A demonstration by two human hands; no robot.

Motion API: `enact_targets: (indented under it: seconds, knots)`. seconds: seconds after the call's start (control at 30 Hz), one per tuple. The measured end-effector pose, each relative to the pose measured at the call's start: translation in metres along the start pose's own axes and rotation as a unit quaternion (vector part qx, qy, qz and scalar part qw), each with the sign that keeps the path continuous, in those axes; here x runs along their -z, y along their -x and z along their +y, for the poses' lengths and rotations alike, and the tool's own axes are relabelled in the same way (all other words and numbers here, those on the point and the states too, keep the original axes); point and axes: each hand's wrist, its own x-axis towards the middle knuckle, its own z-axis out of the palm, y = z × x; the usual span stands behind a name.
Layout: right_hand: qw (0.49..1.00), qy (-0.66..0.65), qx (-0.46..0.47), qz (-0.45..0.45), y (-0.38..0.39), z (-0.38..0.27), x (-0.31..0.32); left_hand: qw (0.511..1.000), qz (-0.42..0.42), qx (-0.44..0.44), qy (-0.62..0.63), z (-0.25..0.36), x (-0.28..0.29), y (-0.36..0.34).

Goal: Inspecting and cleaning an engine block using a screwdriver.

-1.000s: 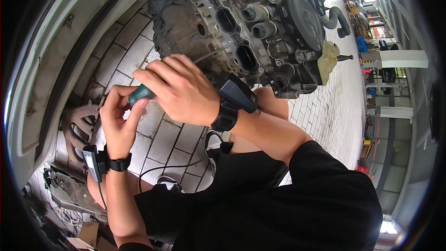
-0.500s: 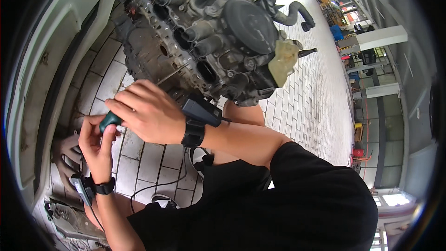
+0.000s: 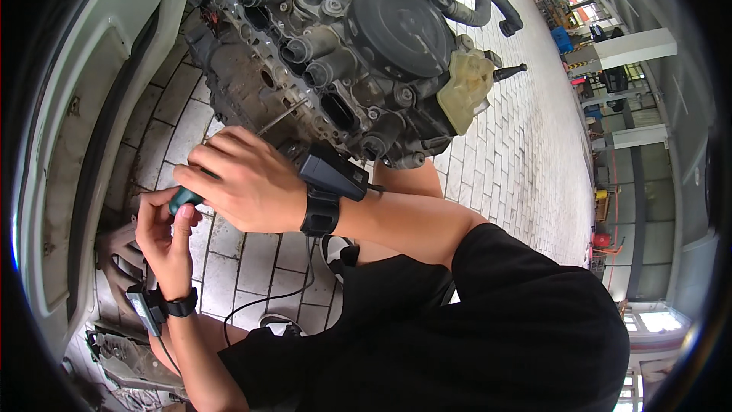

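A screwdriver with a dark green handle [image 3: 185, 199] is in both my hands, its thin metal shaft [image 3: 283, 117] slanting up to the lower edge of a greasy car engine [image 3: 335, 69]. My right hand [image 3: 240, 181] wraps over the handle from above. With thumb and fingers, my left hand [image 3: 164, 233] grips the handle's rear end. The shaft's tip lies against or just in front of the engine's metal flange [image 3: 305, 107]; I cannot tell which. Part of the shaft is hidden behind my right hand.
A pale car body panel [image 3: 99, 84] runs along the left. Below it, a rusty metal part [image 3: 122, 259] and a dirty car part [image 3: 126, 358] lie on the tiled floor [image 3: 496, 152]. A black cable [image 3: 267, 299] loops below my right wrist. Posts and shelving stand far right.
The view has shifted slightly, so the engine sits a little higher and further left. Both hands keep hold of the screwdriver, with little visible movement.
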Motion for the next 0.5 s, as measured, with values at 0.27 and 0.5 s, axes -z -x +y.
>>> enact_targets:
  seconds: [0.27, 0.5]
  knots:
    - [0.999, 0.016, 0.009, -0.033, 0.005, 0.005, -0.002, 0.999, 0.015, -0.047, -0.016, 0.005, -0.014, -0.004]
    - [1.0, 0.002, -0.001, -0.016, 0.001, -0.003, 0.003, 1.0, 0.007, 0.005, 0.023, 0.007, -0.006, 0.0]
